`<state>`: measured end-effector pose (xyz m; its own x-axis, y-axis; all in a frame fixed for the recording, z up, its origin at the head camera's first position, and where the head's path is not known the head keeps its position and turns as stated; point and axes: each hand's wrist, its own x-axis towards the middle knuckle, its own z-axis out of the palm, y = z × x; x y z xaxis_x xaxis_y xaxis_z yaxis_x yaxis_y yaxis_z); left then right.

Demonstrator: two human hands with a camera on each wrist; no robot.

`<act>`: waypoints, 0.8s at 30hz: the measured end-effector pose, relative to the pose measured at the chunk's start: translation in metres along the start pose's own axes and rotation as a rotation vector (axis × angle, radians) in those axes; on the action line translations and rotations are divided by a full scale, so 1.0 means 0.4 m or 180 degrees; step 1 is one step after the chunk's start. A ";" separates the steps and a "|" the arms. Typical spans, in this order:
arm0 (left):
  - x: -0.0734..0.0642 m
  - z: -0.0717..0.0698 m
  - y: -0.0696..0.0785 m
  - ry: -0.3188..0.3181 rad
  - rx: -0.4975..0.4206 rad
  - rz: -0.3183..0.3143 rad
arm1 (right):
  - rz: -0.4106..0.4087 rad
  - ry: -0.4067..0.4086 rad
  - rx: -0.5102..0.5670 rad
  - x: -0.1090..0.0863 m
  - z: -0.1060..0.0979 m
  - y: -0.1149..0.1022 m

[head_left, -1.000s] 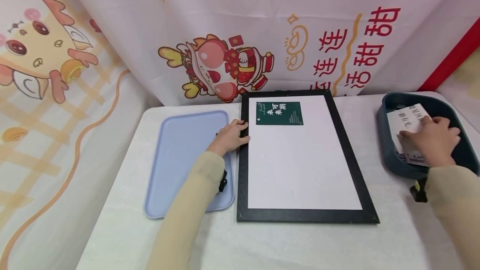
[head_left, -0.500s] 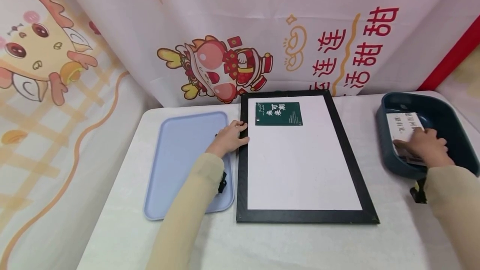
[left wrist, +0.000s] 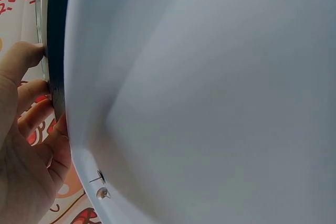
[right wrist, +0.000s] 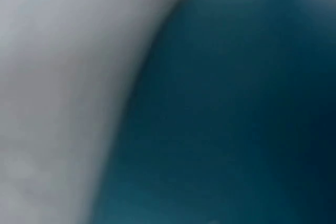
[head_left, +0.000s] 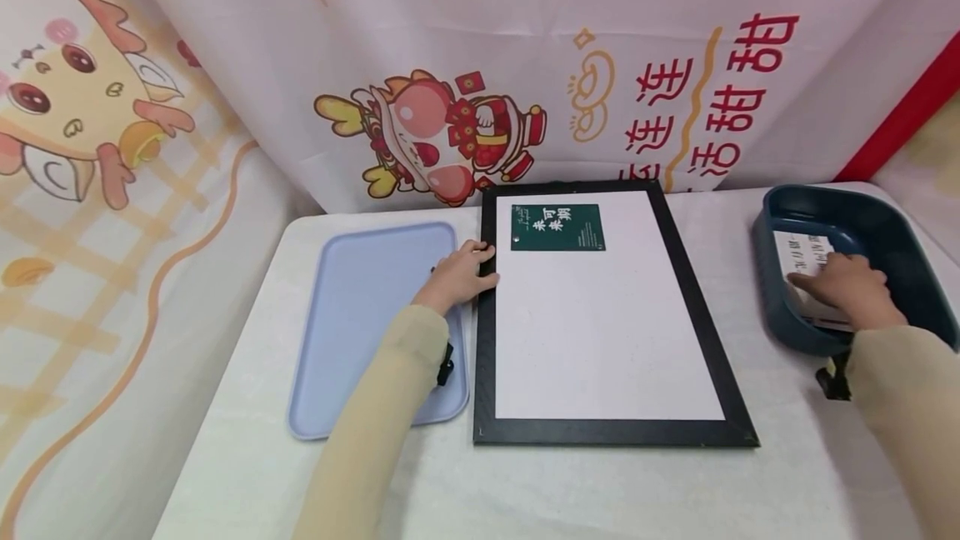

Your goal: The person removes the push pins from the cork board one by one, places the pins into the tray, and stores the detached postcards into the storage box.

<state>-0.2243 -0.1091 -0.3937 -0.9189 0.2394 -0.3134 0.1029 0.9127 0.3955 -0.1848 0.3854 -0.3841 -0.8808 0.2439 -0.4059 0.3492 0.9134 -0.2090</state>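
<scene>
The left hand has its thumb and fingers spread, tips touching the left edge of the black-framed board, which lies on the white surface. The right hand is inside the dark teal bin, over a white card near the left wall; whether this grip pinches the card cannot be told. A green card occupies the board's upper left. Two metal pins show in the blue tray.
</scene>
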 end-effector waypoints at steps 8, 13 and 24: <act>0.000 0.001 -0.001 0.0003 -0.0040 -0.0003 | -0.0175 0.0761 0.0391 -0.024 -0.040 -0.093; -0.002 0.000 -0.001 -0.0007 -0.0045 -0.0006 | -0.0413 0.1091 0.0508 -0.043 -0.052 -0.194; -0.002 -0.001 -0.001 -0.0014 -0.0039 -0.0022 | -0.1135 0.1069 0.0359 -0.065 -0.039 -0.385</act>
<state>-0.2237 -0.1097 -0.3934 -0.9180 0.2344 -0.3199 0.0917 0.9102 0.4038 -0.2208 0.2434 -0.3276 -0.9994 0.0311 0.0131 0.0237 0.9227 -0.3849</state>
